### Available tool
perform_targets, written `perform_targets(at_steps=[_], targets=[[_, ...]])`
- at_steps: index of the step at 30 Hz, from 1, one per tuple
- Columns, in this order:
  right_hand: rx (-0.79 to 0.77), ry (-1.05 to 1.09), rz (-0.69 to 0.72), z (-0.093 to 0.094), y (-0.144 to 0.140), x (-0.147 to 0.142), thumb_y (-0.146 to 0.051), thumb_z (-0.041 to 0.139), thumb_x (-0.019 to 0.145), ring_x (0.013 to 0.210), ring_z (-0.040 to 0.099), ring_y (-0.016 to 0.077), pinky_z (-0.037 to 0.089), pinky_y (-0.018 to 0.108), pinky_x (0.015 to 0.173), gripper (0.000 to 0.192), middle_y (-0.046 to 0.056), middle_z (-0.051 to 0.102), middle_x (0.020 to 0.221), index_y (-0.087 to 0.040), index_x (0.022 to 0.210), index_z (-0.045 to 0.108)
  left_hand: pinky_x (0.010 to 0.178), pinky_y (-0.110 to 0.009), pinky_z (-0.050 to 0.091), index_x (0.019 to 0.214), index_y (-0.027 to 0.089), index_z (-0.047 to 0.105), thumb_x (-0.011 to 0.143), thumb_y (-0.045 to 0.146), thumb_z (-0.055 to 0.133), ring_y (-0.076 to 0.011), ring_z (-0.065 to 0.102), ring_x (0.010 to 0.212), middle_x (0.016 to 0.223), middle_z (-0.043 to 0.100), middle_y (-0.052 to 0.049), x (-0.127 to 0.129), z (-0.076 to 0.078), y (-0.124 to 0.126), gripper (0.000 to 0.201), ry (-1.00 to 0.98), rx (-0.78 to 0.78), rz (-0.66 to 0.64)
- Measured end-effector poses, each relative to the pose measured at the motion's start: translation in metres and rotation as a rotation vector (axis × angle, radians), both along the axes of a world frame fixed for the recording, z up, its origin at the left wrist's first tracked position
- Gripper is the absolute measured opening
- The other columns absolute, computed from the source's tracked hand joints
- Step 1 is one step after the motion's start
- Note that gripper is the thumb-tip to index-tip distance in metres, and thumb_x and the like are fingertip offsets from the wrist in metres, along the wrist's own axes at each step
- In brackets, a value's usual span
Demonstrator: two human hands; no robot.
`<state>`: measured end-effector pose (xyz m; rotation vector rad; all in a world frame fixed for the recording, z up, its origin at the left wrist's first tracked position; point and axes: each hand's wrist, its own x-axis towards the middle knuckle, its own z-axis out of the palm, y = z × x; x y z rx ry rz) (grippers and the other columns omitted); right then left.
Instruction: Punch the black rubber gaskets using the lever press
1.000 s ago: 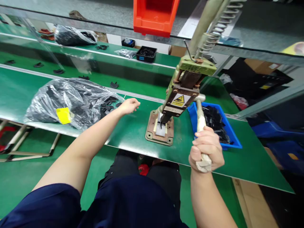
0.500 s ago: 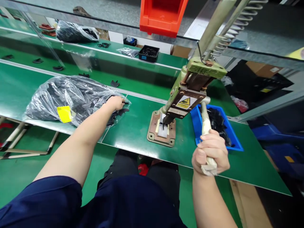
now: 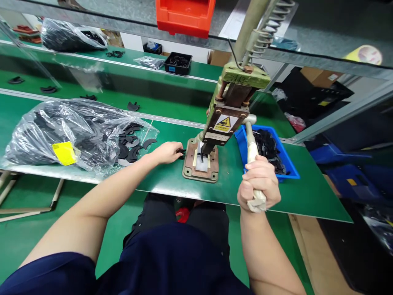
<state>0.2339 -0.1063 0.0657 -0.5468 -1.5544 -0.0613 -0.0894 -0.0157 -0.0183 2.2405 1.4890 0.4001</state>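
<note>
My right hand (image 3: 258,183) is wrapped around the cloth-bound handle (image 3: 252,155) of a green hand press (image 3: 229,108) standing on the green bench. My left hand (image 3: 167,152) sits just left of the press base plate (image 3: 188,171), pinching a small black part (image 3: 181,152) at its fingertips. The press head hangs over a white fixture (image 3: 202,162) on the base. A clear plastic bag (image 3: 70,133) of black curved parts lies to the left, with loose parts (image 3: 133,142) spilled at its mouth.
A blue bin (image 3: 290,168) of black parts stands right of the press. An orange bin (image 3: 183,16) hangs on the rail above. A conveyor behind carries scattered black pieces, a black tray (image 3: 178,64) and another bag (image 3: 72,37). The bench edge runs close to my lap.
My left hand went to the bag's mouth, then came back right to the press base with a black part. My right hand stayed on the handle.
</note>
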Motion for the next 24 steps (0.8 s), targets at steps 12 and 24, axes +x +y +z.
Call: perform_targets(at_steps=[12, 24], targets=[[-0.023, -0.039, 0.017, -0.002, -0.002, 0.004, -0.034, 0.071, 0.089, 0.087, 0.072, 0.0166, 0.061, 0.054, 0.108, 0.026, -0.006, 0.065, 0.075, -0.025, 0.07, 0.056, 0.052, -0.021, 0.044, 0.086, 0.021, 0.056, 0.097, 0.052, 0.074, -0.0106, 0.06, 0.05, 0.062, 0.066, 0.001, 0.041, 0.001, -0.008, 0.037, -0.644, -0.409, 0.27], [-0.008, -0.036, 0.044, -0.002, -0.002, 0.004, -0.031, 0.071, 0.089, 0.087, 0.071, 0.0171, 0.06, 0.054, 0.108, 0.024, -0.005, 0.065, 0.075, -0.025, 0.071, 0.055, 0.049, -0.019, 0.044, 0.089, 0.018, 0.063, 0.098, 0.038, 0.076, -0.0095, 0.062, 0.051, 0.061, 0.067, 0.001, 0.064, -0.005, 0.006, 0.025, -0.672, -0.411, 0.291]])
